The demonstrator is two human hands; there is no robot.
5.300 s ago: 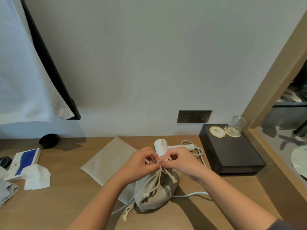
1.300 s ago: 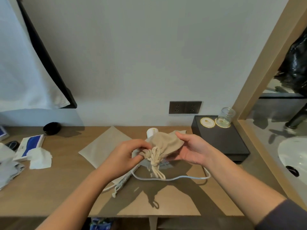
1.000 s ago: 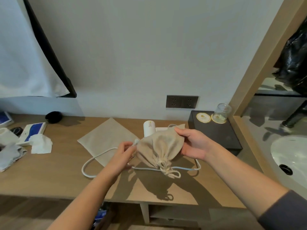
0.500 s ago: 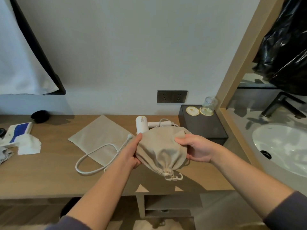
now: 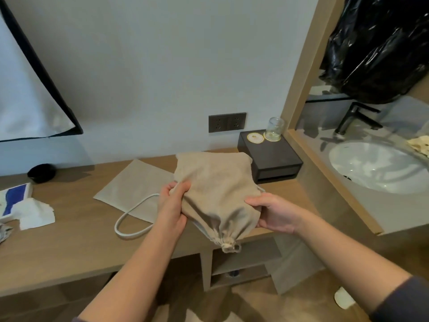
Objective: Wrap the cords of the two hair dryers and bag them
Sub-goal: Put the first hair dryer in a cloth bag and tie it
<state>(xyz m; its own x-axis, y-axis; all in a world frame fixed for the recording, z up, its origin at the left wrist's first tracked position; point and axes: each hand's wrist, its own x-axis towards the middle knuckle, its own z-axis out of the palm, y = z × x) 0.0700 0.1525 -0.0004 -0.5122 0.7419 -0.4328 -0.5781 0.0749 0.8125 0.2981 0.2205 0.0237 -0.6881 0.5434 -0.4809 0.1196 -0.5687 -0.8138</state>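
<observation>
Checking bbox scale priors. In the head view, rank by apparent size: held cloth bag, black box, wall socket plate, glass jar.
1. cloth bag, largest, though it is held nearer the camera, which inflates it
2. black box
3. wall socket plate
4. glass jar, smallest, but close to the plate

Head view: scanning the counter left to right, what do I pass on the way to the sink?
Blue-and-white box → white tissue → flat beige pouch → left hand → tied drawstring bag → right hand → sink basin.
</observation>
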